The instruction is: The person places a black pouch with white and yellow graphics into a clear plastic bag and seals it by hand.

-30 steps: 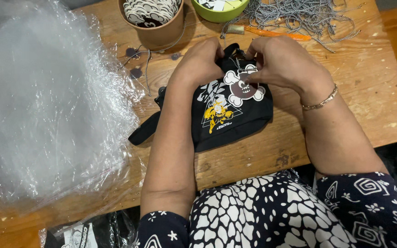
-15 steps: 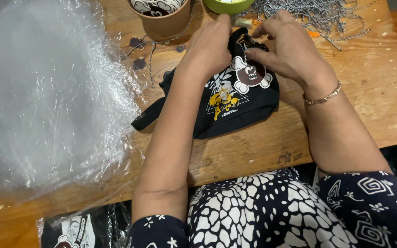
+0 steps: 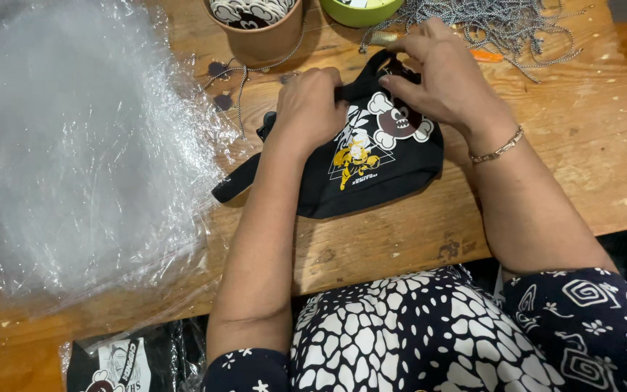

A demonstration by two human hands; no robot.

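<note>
Head cam view, looking down at the table [image 3: 589, 167], bare wood, worn. I see both hands on one item: a small black pouch [image 3: 371, 174] with a cartoon print in white and yellow on its face, lying flat near the table's middle, slightly right of centre. Left hand [image 3: 312, 109] sits closed on the pouch's upper left edge, knuckles up, fingers curled over the fabric. Right hand [image 3: 448, 76] is on the far top edge, fingers pinching the black material there next to a white bone-shaped bit of the print; a thin bracelet [image 3: 498, 149] is on that wrist. Hands are close together, just beside each other, both clamped on the pouch's far rim. What exactly the right fingertips pinch I can't tell, it's hidden under them. A black strap [image 3: 237, 181] runs off the pouch's left end, toward the near left. Left of it, a big pile of clear plastic bags [image 3: 74, 145] covers most of the table's left half. Far side: a brown cup [image 3: 263, 40] with printed pieces inside, a green bowl [image 3: 361, 11] just right of it, and a heap of grey ball chains [image 3: 509, 29] at far right, with something orange [image 3: 486, 56] lying at its near edge. A few dark round tags [image 3: 219, 70] on a chain lie between the cup and the left hand. Near left corner, off the table edge, a bagged black item [image 3: 121, 363] with white print.
</note>
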